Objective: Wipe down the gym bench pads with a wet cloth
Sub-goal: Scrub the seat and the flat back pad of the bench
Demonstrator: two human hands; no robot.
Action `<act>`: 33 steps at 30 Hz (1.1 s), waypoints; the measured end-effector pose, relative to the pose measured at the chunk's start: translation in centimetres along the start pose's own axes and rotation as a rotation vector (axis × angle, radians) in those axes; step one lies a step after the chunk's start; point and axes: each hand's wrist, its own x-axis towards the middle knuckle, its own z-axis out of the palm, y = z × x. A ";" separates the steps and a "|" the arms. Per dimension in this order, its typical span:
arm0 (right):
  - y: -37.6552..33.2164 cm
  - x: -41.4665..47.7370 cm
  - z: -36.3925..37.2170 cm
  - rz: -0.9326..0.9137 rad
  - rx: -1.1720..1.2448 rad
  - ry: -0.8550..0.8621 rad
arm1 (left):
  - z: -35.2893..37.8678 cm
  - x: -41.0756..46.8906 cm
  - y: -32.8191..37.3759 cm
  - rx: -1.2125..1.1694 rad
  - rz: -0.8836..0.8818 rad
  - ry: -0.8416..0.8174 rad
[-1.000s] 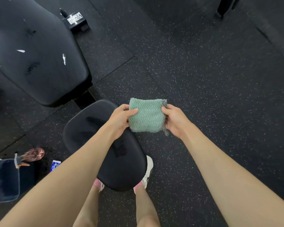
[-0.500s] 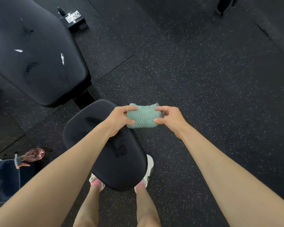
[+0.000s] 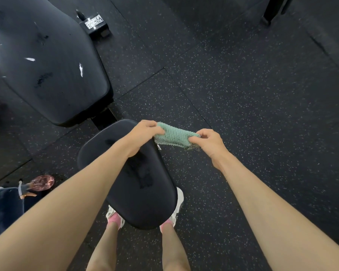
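Note:
A small green cloth with a mesh underside hangs in the air between my hands, folded flat and narrow. My left hand pinches its left end and my right hand pinches its right end. Below my left forearm lies the black oval seat pad of the gym bench, with darker wet-looking marks on it. The large black back pad, scuffed with white nicks, fills the upper left. The cloth is above the seat pad's far right edge and touches no pad.
A pink spray bottle lies on the speckled rubber floor at the left, beside a dark blue container. The bench's foot with a label stands behind the back pad. My feet in pink socks stand under the seat pad.
The cloth went from spread out square between my hands to folded over into a narrow strip. Both hands dropped slightly and kept their pinch on its ends.

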 end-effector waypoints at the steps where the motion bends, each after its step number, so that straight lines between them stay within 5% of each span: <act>1: 0.0 0.0 0.0 0.051 0.088 -0.027 | 0.0 0.0 0.1 -0.087 -0.030 -0.040; 3: 0.3 -0.1 0.2 0.104 0.163 -0.046 | 0.4 -0.1 0.0 -0.140 -0.070 -0.039; 10: 0.4 -1.4 1.7 0.124 0.047 -0.022 | 4.3 -0.4 -1.1 0.360 0.125 0.364; 15: -0.7 -2.3 2.0 0.291 0.262 -0.141 | 7.6 -1.3 -2.4 0.431 0.242 0.109; 33: 3.5 2.1 8.0 0.312 0.088 -0.293 | -0.4 6.8 -3.1 1.067 0.236 0.048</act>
